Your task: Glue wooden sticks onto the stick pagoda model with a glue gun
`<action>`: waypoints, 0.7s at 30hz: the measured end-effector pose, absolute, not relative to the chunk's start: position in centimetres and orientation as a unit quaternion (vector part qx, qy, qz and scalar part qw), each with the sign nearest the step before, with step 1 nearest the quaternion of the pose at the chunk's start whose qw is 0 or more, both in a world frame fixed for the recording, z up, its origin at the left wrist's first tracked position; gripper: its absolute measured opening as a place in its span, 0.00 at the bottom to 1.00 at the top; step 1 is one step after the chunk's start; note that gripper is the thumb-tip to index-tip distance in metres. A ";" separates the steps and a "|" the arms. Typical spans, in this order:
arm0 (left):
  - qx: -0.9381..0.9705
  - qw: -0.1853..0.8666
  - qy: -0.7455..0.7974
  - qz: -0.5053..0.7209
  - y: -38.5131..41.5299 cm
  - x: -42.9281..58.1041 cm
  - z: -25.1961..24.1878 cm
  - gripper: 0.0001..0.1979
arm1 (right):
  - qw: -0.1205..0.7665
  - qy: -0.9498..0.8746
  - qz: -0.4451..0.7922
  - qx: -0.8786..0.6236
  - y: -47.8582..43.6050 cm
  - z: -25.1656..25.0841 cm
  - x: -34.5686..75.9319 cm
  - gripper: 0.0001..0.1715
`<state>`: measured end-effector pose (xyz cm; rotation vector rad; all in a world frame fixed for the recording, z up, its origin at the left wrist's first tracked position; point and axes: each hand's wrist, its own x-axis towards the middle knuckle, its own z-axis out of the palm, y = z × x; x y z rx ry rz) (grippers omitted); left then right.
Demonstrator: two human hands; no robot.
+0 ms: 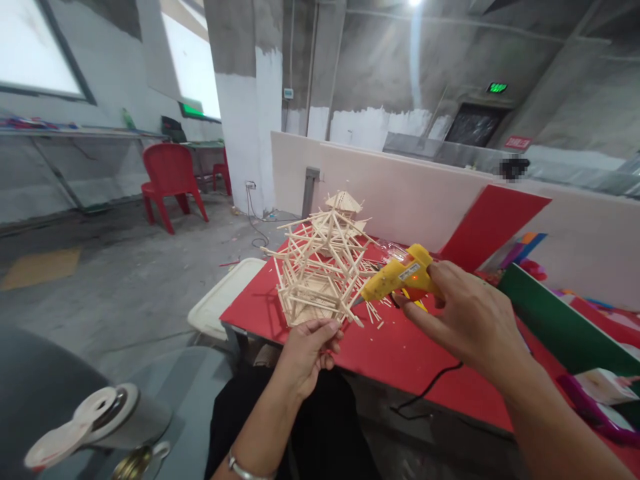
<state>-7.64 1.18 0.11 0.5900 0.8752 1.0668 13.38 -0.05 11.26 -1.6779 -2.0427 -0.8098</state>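
Pagoda-shaped model of pale, thin wooden sticks [315,293], count 1: standing on the red-topped table [263,300], near its front edge. Lower part is an open lattice, angular in plan, around a slatted deck; sticks cross at many angles and several ends jut outward. Above, tiers narrow to a small pointed roof of close-set sticks. Wood looks bare and unpainted.

Hands, count 2. Left hand [307,350]: at the near edge of the model's base, thumb and fingers drawn together; cannot tell whether the edge is pinched between them. One silver-coloured bracelet [247,470] on that wrist. Right hand [465,313]: clamped around the handle of a yellow glue gun [395,277], count 1, small orange light showing on its side. Nozzle points at the model's lower right side; contact cannot be determined.

Loose pale sticks [374,312]: scattered on the table beside the model, too many and too overlapped to count. Red plastic chairs in the background: 2, one nearer [169,170], one partly hidden.
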 end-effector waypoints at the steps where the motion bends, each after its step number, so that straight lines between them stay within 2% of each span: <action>1: 0.264 0.735 0.398 0.481 1.2 -7.6 0.1 0.13 | 0.180 -0.727 -0.290 -0.596 0.0 11.2 13.3 0.24; 13: 0.304 0.724 0.392 0.480 2.1 -7.5 0.0 0.13 | 0.098 -0.761 -0.371 -0.524 1.5 11.4 11.1 0.14; 21: 0.339 0.709 0.392 0.479 2.4 -7.5 0.1 0.12 | 0.077 -0.772 -0.376 -0.506 1.7 11.7 10.3 0.12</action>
